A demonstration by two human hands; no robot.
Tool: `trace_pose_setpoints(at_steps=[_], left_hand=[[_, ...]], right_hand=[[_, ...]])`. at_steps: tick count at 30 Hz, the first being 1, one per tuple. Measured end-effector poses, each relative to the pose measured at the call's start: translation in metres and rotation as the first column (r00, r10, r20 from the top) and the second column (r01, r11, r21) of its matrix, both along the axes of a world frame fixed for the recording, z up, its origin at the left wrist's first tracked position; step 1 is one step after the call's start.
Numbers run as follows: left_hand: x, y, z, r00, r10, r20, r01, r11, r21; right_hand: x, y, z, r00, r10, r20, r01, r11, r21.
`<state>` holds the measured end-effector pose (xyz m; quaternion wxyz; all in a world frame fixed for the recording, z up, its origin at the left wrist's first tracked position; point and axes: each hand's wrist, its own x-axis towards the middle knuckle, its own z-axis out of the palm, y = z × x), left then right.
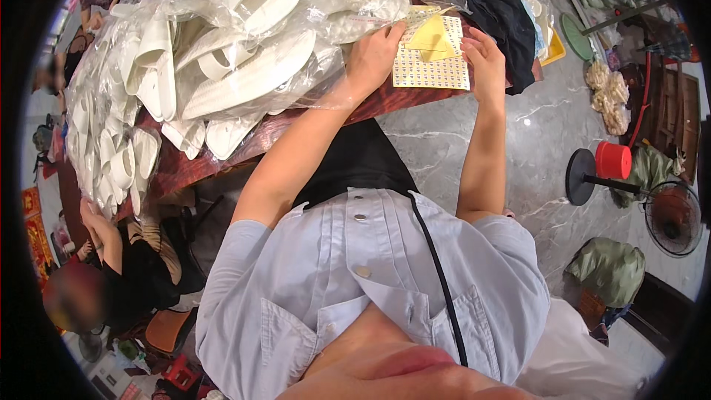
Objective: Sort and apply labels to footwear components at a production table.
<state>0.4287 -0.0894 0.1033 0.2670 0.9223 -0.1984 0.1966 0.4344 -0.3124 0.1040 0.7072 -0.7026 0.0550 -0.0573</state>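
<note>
A sheet of small printed stickers (429,72) lies at the near edge of the dark red wooden table, with a folded piece of yellow backing paper (431,35) raised over its upper part. My left hand (376,58) is closed at the sheet's left edge, thumb and forefinger by the yellow paper. On the opposite side, my right hand (485,59) pinches the right edge with bent fingers. White slippers (255,74) in clear plastic bags are heaped left of the sheet, and the plastic touches my left forearm.
Dark cloth (500,18) and a yellow tray (554,48) lie right of the sheet. A standing fan (672,218), a red bucket (613,160) and covered items stand on the right. Another person (141,267) sits at the left, a hand near the bagged slippers.
</note>
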Motion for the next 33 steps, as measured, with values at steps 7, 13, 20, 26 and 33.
trace_pose_setpoints(at_steps=[7, 13, 20, 26, 33], left_hand=[[-0.001, -0.002, 0.001, 1.0, 0.001, 0.012, -0.001, 1.0, -0.004], [-0.001, -0.002, 0.001, 1.0, 0.009, 0.006, -0.009, 1.0, 0.019], [-0.002, -0.003, 0.001, 1.0, 0.005, -0.02, -0.005, 1.0, -0.007], [-0.001, 0.0, -0.002, 0.998, 0.013, 0.058, -0.013, 1.0, -0.007], [-0.009, -0.002, 0.007, 0.967, -0.231, -0.105, 0.244, 0.961, 0.127]], right_hand=[[0.015, -0.002, -0.022, 0.999, -0.048, 0.025, 0.053, 0.957, -0.285], [0.019, 0.049, -0.006, 0.976, -0.16, 0.149, 0.213, 0.535, -0.818], [0.032, 0.048, -0.014, 0.991, -0.125, 0.048, 0.106, 0.513, -0.852], [0.018, 0.009, -0.005, 0.976, -0.207, 0.068, 0.195, 0.695, -0.692], [-0.008, -0.013, 0.019, 0.774, -0.434, 0.461, 0.557, 0.813, -0.169]])
